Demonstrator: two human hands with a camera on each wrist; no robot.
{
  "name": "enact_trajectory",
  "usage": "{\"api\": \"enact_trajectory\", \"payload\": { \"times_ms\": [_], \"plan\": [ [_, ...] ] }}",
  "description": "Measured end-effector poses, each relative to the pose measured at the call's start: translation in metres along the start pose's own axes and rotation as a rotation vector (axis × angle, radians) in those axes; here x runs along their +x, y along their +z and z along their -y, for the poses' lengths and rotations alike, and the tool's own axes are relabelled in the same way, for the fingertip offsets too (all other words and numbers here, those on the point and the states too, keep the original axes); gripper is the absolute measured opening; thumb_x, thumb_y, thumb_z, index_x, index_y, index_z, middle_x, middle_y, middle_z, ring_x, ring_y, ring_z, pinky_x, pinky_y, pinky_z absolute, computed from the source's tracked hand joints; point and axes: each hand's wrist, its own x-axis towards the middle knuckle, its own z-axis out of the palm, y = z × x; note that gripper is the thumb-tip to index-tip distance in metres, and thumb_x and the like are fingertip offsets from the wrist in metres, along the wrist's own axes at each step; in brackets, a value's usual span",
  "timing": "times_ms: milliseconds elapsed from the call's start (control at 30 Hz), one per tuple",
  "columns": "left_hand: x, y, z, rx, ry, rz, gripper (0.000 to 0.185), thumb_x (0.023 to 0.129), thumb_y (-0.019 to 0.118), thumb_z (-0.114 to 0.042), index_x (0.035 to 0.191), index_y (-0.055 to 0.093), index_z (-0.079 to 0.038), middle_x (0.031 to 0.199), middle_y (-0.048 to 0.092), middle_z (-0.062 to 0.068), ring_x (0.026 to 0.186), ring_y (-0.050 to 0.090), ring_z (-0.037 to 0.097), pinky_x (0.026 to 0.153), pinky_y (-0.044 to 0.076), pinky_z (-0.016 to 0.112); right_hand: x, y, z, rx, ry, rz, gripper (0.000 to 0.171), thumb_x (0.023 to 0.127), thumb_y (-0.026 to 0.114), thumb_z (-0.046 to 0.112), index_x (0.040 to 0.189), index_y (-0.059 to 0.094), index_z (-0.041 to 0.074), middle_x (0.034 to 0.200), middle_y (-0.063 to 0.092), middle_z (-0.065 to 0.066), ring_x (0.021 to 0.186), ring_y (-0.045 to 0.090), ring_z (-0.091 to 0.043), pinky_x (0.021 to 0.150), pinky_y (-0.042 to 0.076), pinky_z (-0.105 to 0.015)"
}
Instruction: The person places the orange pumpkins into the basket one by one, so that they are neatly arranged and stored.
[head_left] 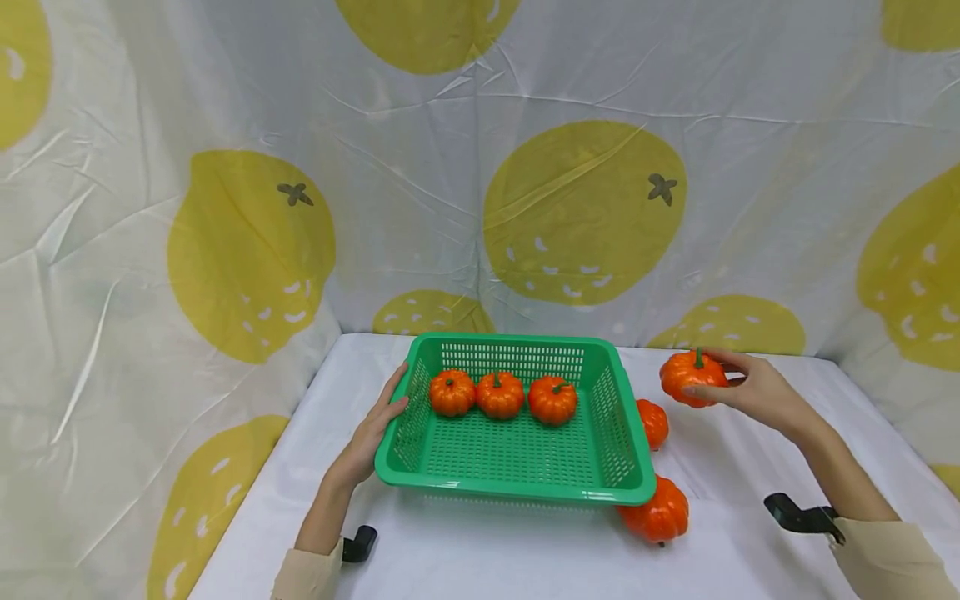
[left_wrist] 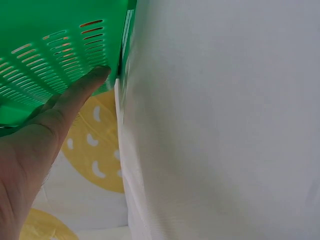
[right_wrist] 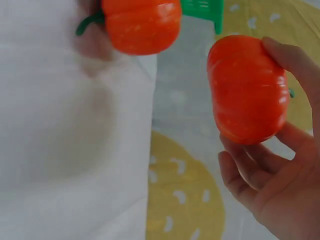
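Pumpkin (head_left: 692,377) number four is sitting up off the white table (head_left: 480,550), just right of the green basket (head_left: 517,492), its green stem pointing up. Right hand (head_left: 753,390) is curling its fingers (right_wrist: 250,170) and thumb round it from the right side, gripping it in the air. Two more loose pumpkins are lying on the cloth nearby: one (head_left: 653,422) is resting just beside the basket's right wall, below the held one, and another (head_left: 657,513) is lying tipped over at the basket's front right corner. Inside the basket, three pumpkins (head_left: 498,395) are standing in a row along the far wall. Left hand (head_left: 372,435) is pressing straight fingers against the basket's left wall, thumb (head_left: 395,407) hooking over the rim. Lemon-print cloth (head_left: 247,250) is hanging behind.
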Motion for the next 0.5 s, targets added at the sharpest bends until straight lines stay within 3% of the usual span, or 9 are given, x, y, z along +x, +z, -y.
{"api": "enact_trajectory", "payload": {
  "times_ms": [233, 500],
  "plan": [
    [0.000, 0.000, 0.000, 0.001, 0.003, -0.002, 0.060, 0.112, 0.034, -0.037, 0.166, 0.007, -0.042, 0.176, -0.004, 0.000, 0.160, 0.005, 0.032, 0.124, 0.013, 0.057, 0.017, 0.001, 0.052, 0.065, -0.100, 0.059, 0.074, 0.097, 0.072, 0.037, 0.158, 0.041, 0.009, 0.140, 0.059, -0.022, 0.117, 0.060, -0.038, 0.081, 0.055, -0.032],
    [0.002, -0.001, 0.003, -0.016, 0.012, 0.009, 0.060, 0.112, 0.035, -0.036, 0.166, 0.008, -0.042, 0.176, -0.005, -0.002, 0.161, -0.002, 0.030, 0.126, 0.008, 0.057, 0.039, 0.028, 0.110, 0.115, -0.269, 0.141, 0.065, 0.090, 0.081, 0.033, 0.147, 0.053, 0.017, 0.136, 0.063, -0.008, 0.121, 0.059, -0.032, 0.092, 0.052, -0.043]
  ]
}}
